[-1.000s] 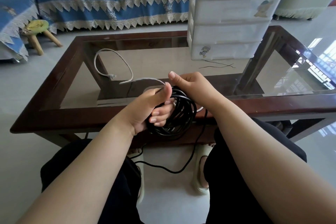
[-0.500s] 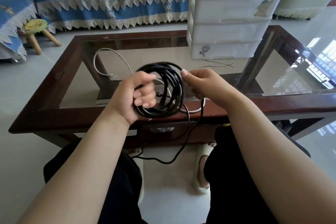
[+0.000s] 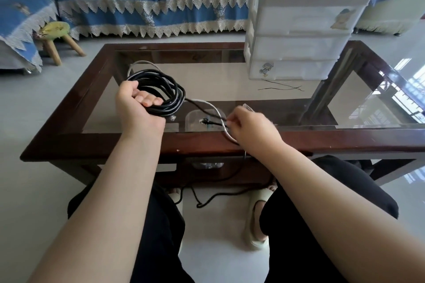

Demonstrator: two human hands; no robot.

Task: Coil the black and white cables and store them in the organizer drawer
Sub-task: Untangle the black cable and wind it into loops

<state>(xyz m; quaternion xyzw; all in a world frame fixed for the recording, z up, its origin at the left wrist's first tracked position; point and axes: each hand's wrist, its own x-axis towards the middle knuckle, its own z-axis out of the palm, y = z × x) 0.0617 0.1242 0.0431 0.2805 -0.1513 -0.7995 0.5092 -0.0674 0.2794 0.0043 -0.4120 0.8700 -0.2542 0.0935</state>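
Note:
My left hand (image 3: 138, 108) grips a coil of black cable (image 3: 165, 89) above the left half of the glass table. One black strand runs from the coil to my right hand (image 3: 250, 126), which pinches it near the table's front edge. The black cable's loose tail (image 3: 218, 195) hangs down past the edge and lies on the floor between my feet. A white cable (image 3: 208, 104) lies on the glass, looping behind the coil and passing under my right hand. The white organizer (image 3: 299, 23), with its stacked drawers all closed, stands at the table's far right.
The glass-topped table has a dark wooden frame (image 3: 69, 122). Thin black wires (image 3: 280, 87) lie in front of the organizer. A small stool (image 3: 57, 37) stands left on the floor, and a blue sofa (image 3: 149, 0) runs along the back.
My left hand carried the coil up and to the left. My right hand left the coil and moved right and down, drawing out a strand of black cable.

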